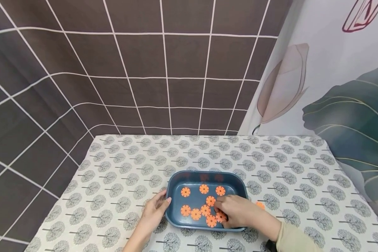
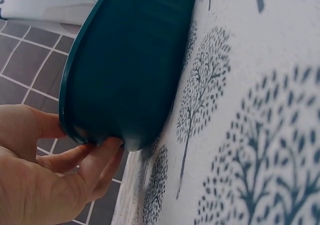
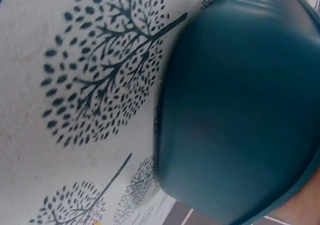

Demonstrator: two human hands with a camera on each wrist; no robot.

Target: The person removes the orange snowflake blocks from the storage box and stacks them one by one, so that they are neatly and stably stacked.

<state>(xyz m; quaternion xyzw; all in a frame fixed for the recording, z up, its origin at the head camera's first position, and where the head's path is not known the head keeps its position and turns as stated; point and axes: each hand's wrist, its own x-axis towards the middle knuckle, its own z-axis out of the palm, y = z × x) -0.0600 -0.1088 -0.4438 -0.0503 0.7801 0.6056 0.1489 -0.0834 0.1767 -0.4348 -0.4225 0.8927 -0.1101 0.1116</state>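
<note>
A dark blue-teal rectangular tray (image 1: 192, 173) sits on the table, with several orange notched discs (image 1: 185, 191) lying flat on its floor. My left hand (image 1: 152, 211) grips the tray's left end, thumb at the rim; in the left wrist view its fingers (image 2: 100, 160) touch the outer wall. My right hand (image 1: 236, 210) reaches over the right side into the tray, fingers bent down among the discs at the near right. One disc (image 1: 221, 216) lies partly beneath those fingers. Their tips are hidden, so whether they pinch a disc is unclear. The tray's outer wall (image 3: 235, 105) fills much of the right wrist view.
Another orange disc (image 1: 260, 204) lies on the table right of the tray, partly behind my right forearm. A tree-patterned cloth (image 1: 138, 192) covers the table. A dark tiled-pattern backdrop (image 1: 186, 91) stands behind, and a white leaf-printed curtain (image 1: 327, 77) hangs at right.
</note>
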